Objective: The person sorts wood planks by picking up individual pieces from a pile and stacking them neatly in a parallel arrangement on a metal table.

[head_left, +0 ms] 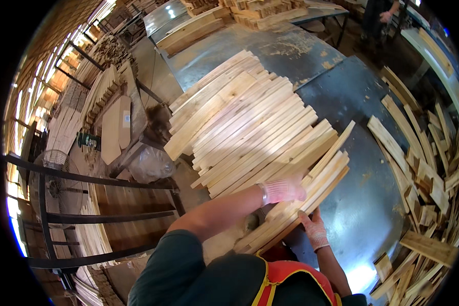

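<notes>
Close to my body, a bundle of pale wooden strips (pixel 283 214) lies at a slant over the near edge of the metal table. My left hand (pixel 284 190), in a pinkish knit glove, reaches across its top, with the fingers bent down on the strips; their tips are washed out by the light. On the bundle's right side, my gloved right hand (pixel 315 229) grips the outer edge, bare fingertips against the wood. Beyond my hands, a wide row of similar wooden strips (pixel 255 122) lies side by side, a few on top of others.
The dark metal table (pixel 362 178) extends right and away. Offcuts (pixel 433 188) are heaped at the right. Stacked wood blocks (pixel 262 13) and long boards (pixel 194 33) sit at the far end. A black metal rack (pixel 107 218) and a fan (pixel 58 186) stand left. Another person (pixel 380 20) is far right.
</notes>
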Available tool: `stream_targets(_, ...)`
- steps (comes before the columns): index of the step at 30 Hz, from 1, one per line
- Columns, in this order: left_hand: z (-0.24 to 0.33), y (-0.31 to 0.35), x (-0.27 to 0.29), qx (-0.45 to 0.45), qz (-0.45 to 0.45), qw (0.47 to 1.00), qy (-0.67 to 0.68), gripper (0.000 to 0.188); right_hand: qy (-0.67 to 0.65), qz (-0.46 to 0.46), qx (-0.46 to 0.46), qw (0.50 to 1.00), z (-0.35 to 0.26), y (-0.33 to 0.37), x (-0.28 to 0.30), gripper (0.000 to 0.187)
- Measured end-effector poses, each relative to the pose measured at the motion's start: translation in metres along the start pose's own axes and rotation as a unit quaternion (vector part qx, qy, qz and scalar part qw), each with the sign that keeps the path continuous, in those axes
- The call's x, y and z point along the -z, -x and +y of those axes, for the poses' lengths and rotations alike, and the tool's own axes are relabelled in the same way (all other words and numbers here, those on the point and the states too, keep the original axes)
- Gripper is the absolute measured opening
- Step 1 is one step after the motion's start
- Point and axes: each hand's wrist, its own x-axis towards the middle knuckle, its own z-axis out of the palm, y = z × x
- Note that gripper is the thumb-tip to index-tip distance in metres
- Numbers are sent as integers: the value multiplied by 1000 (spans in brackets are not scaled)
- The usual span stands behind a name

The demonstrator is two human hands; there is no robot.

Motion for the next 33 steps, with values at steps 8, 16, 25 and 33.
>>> stream_targets(8,-131,127,176,-38,241,968,-66,46,350,-16,-165,922,-54,-28,-65,138)
stream_targets(16,-179,101,278,16,456,855,-247,60,259,67,-102,958,-31,-23,-73,91)
stream_targets(25,-152,84,120,-231,428,745,-458,72,266,30,-130,955,-82,-8,-68,102)
stream_targets(33,-55,56,-51,-244,106,839,-474,91,-53,499,95,860,-7,66,185,65)
